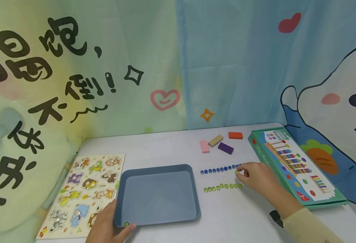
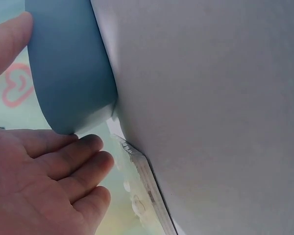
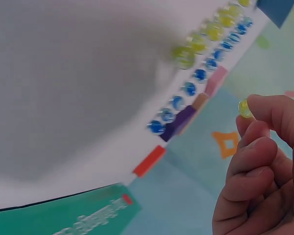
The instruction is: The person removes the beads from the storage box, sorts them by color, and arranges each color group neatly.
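My right hand (image 1: 257, 177) pinches a yellow-green glass marble (image 3: 244, 108) between thumb and index finger. It is above the table, by the right end of a row of blue glass marbles (image 1: 218, 170). Nearer to me runs a second row, of yellow-green marbles (image 1: 221, 186). My left hand (image 1: 107, 224) holds the near left corner of a blue-grey tray (image 1: 158, 222), thumb at the near rim and fingers along the left side. In the left wrist view the tray wall (image 2: 71, 63) stands between thumb and fingers. One green marble (image 1: 126, 223) lies inside the tray at that corner.
A wooden animal puzzle board (image 1: 87, 189) lies left of the tray. Behind the rows lie pink (image 1: 204, 146), tan (image 1: 215, 140), purple (image 1: 225, 148) and orange (image 1: 235, 135) blocks. A green toy box (image 1: 296, 168) lies at the right, close to the right forearm. A printed curtain (image 1: 226, 84) hangs behind the table.
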A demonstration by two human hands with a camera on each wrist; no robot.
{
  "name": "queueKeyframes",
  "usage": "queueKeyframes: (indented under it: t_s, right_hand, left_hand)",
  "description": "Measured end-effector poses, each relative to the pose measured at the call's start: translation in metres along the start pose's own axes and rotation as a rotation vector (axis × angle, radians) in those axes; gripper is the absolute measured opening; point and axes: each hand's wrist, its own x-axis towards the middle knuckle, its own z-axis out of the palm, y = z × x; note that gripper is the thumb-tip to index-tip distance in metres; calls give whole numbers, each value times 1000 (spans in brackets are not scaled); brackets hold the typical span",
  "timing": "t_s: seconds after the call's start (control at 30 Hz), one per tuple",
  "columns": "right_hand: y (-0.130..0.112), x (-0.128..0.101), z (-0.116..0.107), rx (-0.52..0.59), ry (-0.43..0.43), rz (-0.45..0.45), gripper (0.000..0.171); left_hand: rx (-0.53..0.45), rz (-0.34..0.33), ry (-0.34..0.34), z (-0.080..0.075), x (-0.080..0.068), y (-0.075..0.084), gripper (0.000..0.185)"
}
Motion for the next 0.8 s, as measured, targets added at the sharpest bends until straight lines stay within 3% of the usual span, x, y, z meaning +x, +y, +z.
queueKeyframes:
  t_s: [0.4, 0.8]
  right_hand:
    - [22, -15, 8, -33, -117, 56, 16]
    - [31, -19, 18, -29, -166, 76, 14]
  left_hand:
    - [-20, 5, 6, -1, 1, -1, 124]
    - [-40, 4, 2, 1, 1, -2, 125]
